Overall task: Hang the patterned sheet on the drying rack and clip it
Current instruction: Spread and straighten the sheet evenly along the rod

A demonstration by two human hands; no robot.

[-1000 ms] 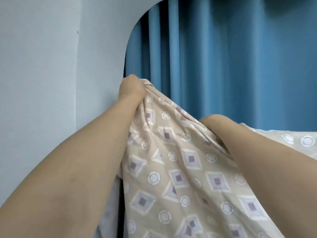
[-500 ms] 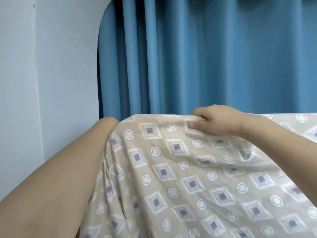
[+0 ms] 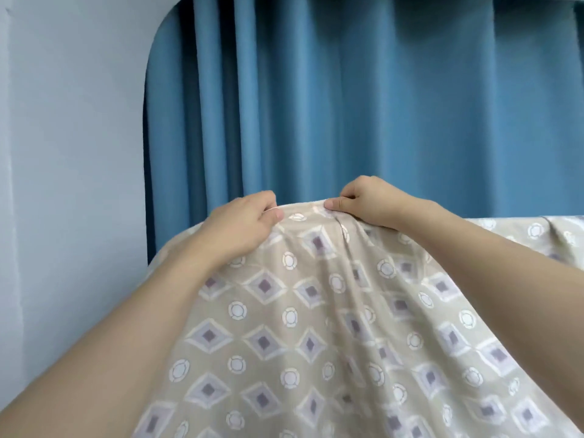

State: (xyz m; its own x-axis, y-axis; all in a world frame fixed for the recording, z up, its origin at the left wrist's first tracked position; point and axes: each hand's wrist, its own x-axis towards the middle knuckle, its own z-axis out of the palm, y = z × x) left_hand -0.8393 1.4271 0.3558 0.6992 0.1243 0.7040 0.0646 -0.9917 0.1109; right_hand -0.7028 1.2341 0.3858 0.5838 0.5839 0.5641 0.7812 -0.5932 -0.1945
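Left hand (image 3: 241, 221) and right hand (image 3: 368, 202) both pinch the top fold of the patterned sheet (image 3: 316, 327) at frame centre, close together. Sheet drapes down across the lower frame; blue curtain (image 3: 347, 105) behind, white wall (image 3: 69, 153) left.

No readable text, labels or nos. anywhere (sheet (image 3: 316, 327) just patterned).

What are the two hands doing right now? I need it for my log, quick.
Left hand: closed, pinching the top edge of the patterned sheet.
Right hand: closed, pinching the same edge close beside it.
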